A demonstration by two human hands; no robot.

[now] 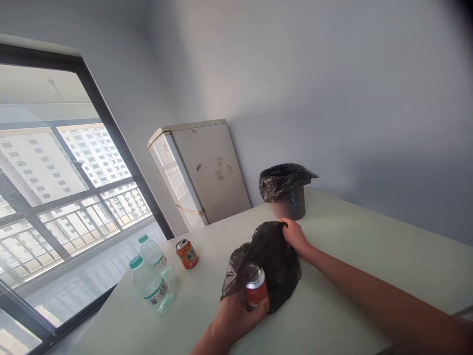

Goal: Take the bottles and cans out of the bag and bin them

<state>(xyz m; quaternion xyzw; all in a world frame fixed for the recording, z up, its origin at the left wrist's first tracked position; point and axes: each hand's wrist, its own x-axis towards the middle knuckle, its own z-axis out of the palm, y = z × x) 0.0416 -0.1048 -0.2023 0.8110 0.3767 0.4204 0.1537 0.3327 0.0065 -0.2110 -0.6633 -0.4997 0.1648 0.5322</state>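
Observation:
A red soda can (255, 288) with a silver end is in my left hand (240, 315), the fingers wrapped round it. The can is at the mouth of a black plastic bag (279, 266), and a thin fold of the bag lies over part of my left hand and the can. My right hand (294, 235) pinches the bag's upper right edge. To the left, an orange soda can (187, 254) stands upright on the pale table (199, 320). Beside it stand two clear plastic bottles with green caps, a nearer bottle (151, 286) and a farther bottle (155, 255).
A bin (290, 204) lined with a black bag stands at the table's back edge, just beyond my right hand. Behind the table are an old white fridge (210, 170) and a grey wall (332, 98). Glass doors (74, 172) fill the left side.

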